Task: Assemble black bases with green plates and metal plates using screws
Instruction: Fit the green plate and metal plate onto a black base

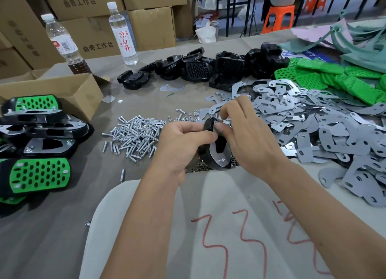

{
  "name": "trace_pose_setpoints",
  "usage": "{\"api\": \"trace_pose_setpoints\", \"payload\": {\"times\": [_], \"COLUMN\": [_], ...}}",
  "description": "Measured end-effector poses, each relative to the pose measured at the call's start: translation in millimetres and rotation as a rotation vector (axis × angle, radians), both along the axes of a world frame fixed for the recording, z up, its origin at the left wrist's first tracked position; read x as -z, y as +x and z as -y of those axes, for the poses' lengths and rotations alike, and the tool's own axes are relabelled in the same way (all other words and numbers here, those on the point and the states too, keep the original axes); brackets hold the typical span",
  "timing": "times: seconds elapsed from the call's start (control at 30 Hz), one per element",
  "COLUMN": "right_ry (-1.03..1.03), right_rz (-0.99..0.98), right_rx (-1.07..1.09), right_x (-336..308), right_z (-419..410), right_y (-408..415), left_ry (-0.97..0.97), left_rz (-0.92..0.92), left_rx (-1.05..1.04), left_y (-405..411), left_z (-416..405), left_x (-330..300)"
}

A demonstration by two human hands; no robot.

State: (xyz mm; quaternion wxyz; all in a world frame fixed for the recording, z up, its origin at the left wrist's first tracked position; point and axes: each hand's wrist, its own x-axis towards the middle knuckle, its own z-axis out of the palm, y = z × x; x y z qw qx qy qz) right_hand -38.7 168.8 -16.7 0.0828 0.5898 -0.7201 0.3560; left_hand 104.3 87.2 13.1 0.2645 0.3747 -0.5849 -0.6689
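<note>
From the head camera: you hold a black base (211, 151) upright between both hands, above the near edge of the tabletop (52, 226) and just in front of the scattered nuts (200, 167). A metal plate (217, 153) lies against the face of the base turned toward you, with a screw (221, 160) showing at its lower end. Your left hand (183, 142) has its grip curled round the top left of the base, thumb pressed on the plate's upper edge. Your right hand (248, 136) pinches at the top of the same base, fingertips bent down onto it; what lies under them is hidden.

To the left of your hands lies a heap of loose screws (135, 135), with a few strays nearer you. At the far left, finished assemblies (39, 145) are stacked, green plates and metal plates showing on their black bodies, beside an open cardboard box (69, 90). To the right spreads a wide pile of grey metal plates (309, 122); behind it sits a pile of green plates (338, 78), and a row of bare black bases (208, 67) runs across the middle. Two plastic bottles (123, 32) stand at the back left, in front of stacked cartons (150, 26).
</note>
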Motion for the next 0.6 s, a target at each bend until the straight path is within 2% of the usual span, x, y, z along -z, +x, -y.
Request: {"api": "trace_pose_setpoints", "payload": {"times": [0.17, 0.47, 0.6], "right_ry": [0.007, -0.069, -0.093], "right_rz": [-0.034, -0.054, 0.120], "right_rx": [-0.069, 0.079, -0.010], "right_x": [-1.0, -1.9, -1.0], "right_z": [0.0, 5.4, 2.5], "right_y": [3.1, 10.4, -0.9], "left_ry": [-0.018, -0.026, 0.023], "left_rz": [0.011, -0.070, -0.055], "left_rx": [-0.001, 0.032, -0.028], "left_y": [0.8, 2.2, 2.1], "left_z": [1.0, 2.7, 4.4], "left_x": [2.6, 4.5, 5.1]}}
